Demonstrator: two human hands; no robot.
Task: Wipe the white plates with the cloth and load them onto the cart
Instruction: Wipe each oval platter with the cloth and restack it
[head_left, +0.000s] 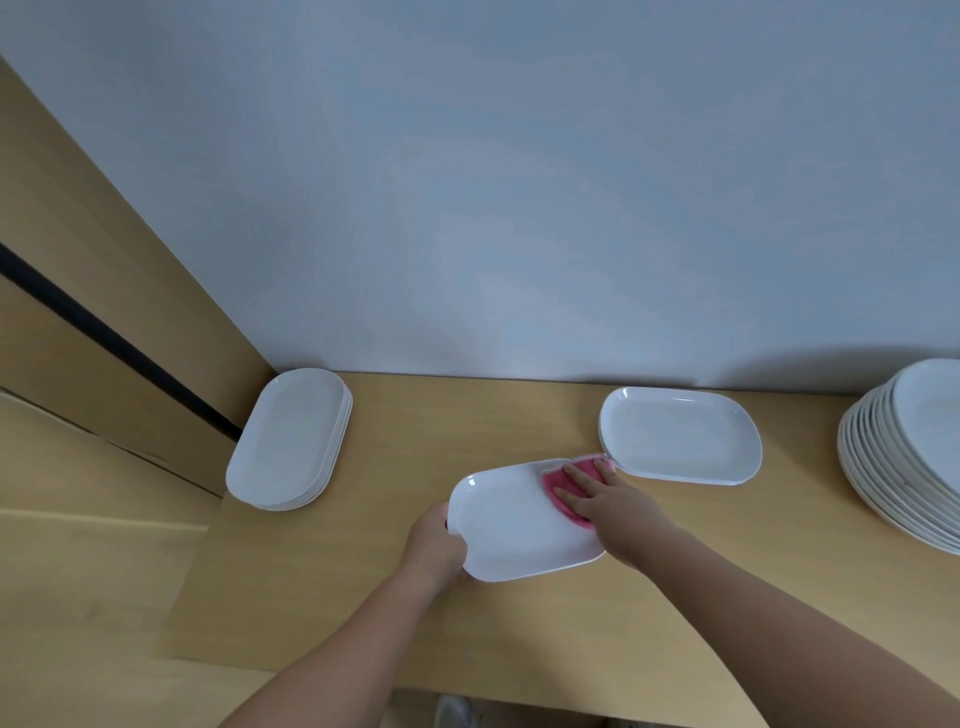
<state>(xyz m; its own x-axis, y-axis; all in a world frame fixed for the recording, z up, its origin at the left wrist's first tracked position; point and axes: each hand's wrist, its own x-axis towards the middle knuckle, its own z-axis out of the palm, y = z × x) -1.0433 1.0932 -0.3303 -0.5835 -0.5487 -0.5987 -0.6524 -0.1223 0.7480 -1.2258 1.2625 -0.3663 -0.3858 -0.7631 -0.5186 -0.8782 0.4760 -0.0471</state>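
The plate (519, 525) being wiped sits near the front middle of the wooden counter (415, 623), its far right corner just beside a single plate (680, 436) lying flat further right. It is an oblong white dish with rounded corners and a shallow raised rim; its long axis runs left to right, tipped so the right end points slightly away toward the wall. It looks stiff, smooth and probably slippery, likely light enough for one hand but breakable if dropped — a judgement from its glossy finish. The left hand (436, 545) grips the near left rim, fingers curled under the edge, which seems the sensible place to hold it. The right hand (597, 493) presses flat, fingers spread, on a soft pink cloth (566, 488) at the plate's far right end. A small stack (291, 441) rests far left, and a taller stack (904, 452) stands at the right edge — no cart is in view.
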